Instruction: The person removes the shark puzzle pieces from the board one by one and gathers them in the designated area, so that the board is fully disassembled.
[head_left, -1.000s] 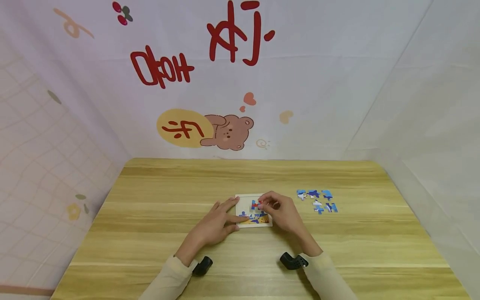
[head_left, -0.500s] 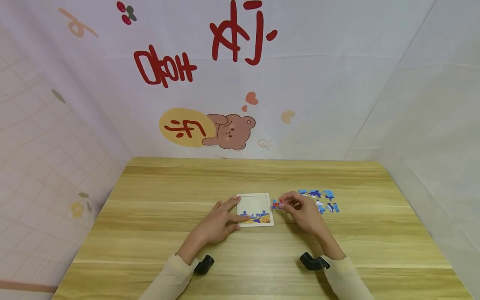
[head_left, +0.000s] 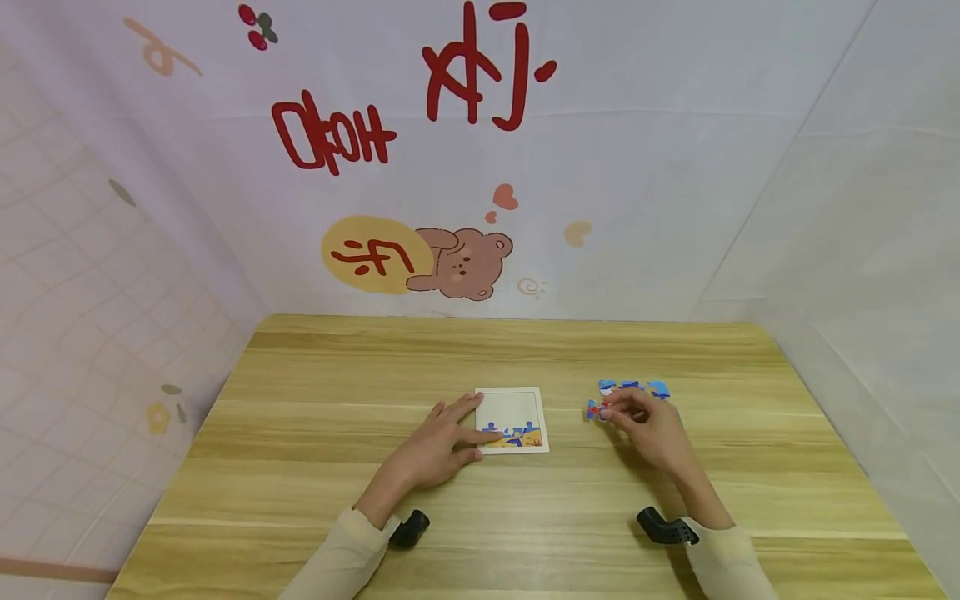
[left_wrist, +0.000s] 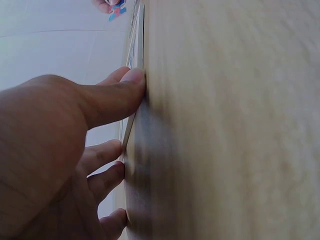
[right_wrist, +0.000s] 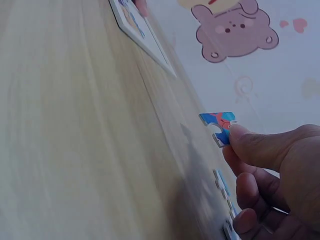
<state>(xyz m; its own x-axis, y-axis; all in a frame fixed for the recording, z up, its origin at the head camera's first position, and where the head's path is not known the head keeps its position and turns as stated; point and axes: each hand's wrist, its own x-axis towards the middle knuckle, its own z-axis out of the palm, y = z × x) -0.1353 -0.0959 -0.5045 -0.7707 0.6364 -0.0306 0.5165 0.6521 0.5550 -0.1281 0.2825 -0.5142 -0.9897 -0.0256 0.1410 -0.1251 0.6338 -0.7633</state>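
A square white puzzle tray lies on the table. Along its near edge, several blue-and-yellow jigsaw pieces are fitted together. My left hand rests at the tray's left side, fingers extended, one lying over the fitted pieces. In the left wrist view the left thumb touches the tray's edge. Off to the right, my right hand pinches a blue-and-red puzzle piece between thumb and finger. That piece is held above the table, close to the loose pieces. The right hand hides some of those.
Loose blue puzzle pieces lie behind and under the right hand. The wooden table meets a white printed cloth wall at the back. Black wrist cameras sit on both sleeves.
My right hand has carried the blue-and-red puzzle piece from above the tray rightward to the loose pieces. The left hand has stayed on the tray. The head view has shifted slightly.
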